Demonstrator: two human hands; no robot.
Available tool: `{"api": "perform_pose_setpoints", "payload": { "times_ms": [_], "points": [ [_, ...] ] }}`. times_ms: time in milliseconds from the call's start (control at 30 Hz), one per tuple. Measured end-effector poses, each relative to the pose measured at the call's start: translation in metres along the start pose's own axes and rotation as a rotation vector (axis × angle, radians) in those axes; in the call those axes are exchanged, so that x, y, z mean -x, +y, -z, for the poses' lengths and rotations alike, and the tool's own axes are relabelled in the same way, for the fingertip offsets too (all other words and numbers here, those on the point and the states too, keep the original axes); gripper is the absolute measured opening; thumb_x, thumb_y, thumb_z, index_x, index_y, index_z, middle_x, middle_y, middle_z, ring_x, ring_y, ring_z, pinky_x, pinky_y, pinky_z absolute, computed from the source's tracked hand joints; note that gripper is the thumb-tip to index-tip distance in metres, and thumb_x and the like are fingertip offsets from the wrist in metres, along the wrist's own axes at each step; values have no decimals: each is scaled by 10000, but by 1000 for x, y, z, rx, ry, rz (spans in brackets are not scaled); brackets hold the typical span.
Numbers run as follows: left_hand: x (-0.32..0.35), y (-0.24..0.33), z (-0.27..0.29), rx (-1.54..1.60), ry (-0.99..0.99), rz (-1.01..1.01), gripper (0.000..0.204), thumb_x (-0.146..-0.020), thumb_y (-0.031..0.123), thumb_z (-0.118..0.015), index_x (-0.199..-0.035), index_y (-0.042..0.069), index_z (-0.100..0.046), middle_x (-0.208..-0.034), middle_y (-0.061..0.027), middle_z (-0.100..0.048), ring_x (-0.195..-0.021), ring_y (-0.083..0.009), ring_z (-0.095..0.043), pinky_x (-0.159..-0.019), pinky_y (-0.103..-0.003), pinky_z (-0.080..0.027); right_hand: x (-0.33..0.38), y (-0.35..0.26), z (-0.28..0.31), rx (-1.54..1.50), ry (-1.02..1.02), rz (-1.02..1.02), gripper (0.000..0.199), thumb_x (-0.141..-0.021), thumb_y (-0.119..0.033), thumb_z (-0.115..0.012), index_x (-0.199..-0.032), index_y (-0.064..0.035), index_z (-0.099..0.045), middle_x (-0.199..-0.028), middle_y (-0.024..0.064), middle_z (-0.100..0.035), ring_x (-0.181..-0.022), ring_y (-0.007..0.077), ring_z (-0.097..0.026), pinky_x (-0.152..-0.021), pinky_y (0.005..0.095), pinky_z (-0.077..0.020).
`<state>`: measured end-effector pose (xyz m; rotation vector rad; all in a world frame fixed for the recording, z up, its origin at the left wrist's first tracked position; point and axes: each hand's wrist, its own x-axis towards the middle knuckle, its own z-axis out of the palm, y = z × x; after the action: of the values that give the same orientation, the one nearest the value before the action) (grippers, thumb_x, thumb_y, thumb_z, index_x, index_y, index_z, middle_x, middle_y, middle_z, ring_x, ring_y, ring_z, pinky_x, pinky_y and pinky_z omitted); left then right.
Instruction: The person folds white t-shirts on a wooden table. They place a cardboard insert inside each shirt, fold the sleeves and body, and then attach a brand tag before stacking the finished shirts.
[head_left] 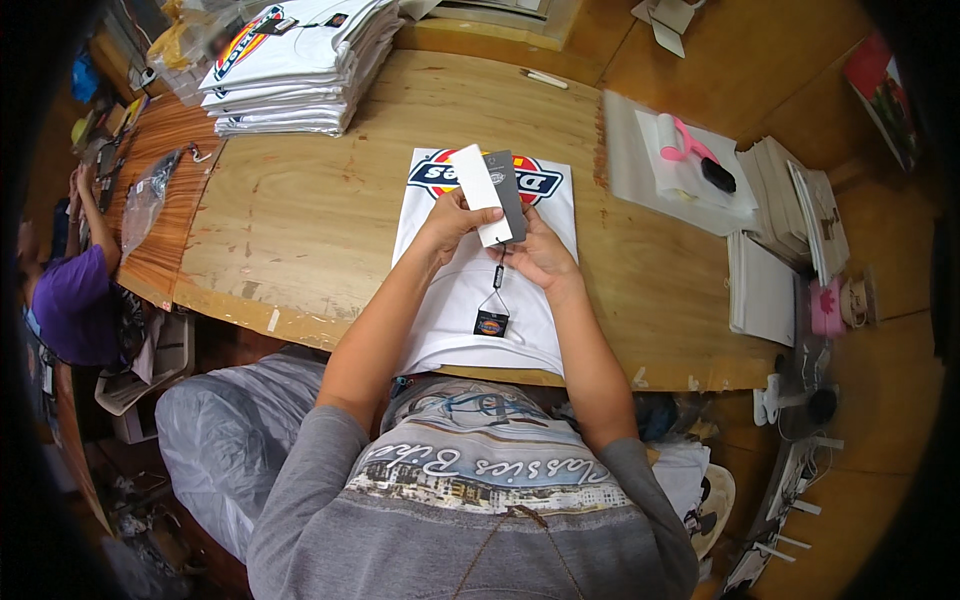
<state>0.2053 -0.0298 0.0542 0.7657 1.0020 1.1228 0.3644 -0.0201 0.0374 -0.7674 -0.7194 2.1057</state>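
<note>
A folded white T-shirt (430, 310) lies in front of me on the wooden table, its red, yellow and dark blue print at the far end. Over it, my left hand (455, 222) pinches a white paper tag (480, 190) between thumb and fingers. My right hand (540, 250) grips a dark grey hang tag (508, 190) that sits partly behind the white one. From the tags a black cord with a small black toggle (498, 277) runs down to the black neck label (491, 322) at the shirt's near edge.
Back left stands a tall stack of folded white shirts (300, 90). On the right lie a pink-handled lint roller (680, 140), a black brush head (718, 175) and piles of paper or card (765, 290). A pen (545, 78) rests at the back. Another person in purple (75, 300) sits far left.
</note>
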Motion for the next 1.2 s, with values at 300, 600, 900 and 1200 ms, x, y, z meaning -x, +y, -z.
{"api": "perform_pose_setpoints", "payload": {
  "times_ms": [300,600,900,1200],
  "points": [
    [4,15,-24,-251,196,-70,610,-642,197,-708,-1085,-16,-346,-789,-109,-530,-643,-139,-538,-531,-249,-454,14,-9,-41,1055,181,379,328,-714,-128,-627,-991,10,-519,-889,127,-604,-760,145,-591,-649,241,-469],
    [7,10,-9,-198,16,36,438,-779,220,-591,-1086,36,-338,-894,-116,-567,-752,-143,-570,-646,-243,-454,5,-6,-19,405,127,-8,261,-794,3,-449,-1055,-19,-456,-970,77,-546,-808,169,-568,-666,298,-483],
    [24,-16,-5,-379,513,-250,394,-701,53,-629,-982,12,-356,-897,-112,-467,-680,-135,-490,-600,-243,-432,1,-6,-6,100,-20,-8,301,-826,-53,-457,-1114,-13,-381,-1037,115,-511,-908,209,-535,-770,354,-461],
    [16,3,-10,-376,234,-258,598,-651,-60,-618,-1123,59,-272,-881,-127,-546,-643,-161,-556,-551,-259,-452,-5,-12,-14,359,-99,-87,291,-830,-43,-436,-1108,7,-369,-991,132,-525,-881,213,-542,-724,348,-474]
  ]
}}
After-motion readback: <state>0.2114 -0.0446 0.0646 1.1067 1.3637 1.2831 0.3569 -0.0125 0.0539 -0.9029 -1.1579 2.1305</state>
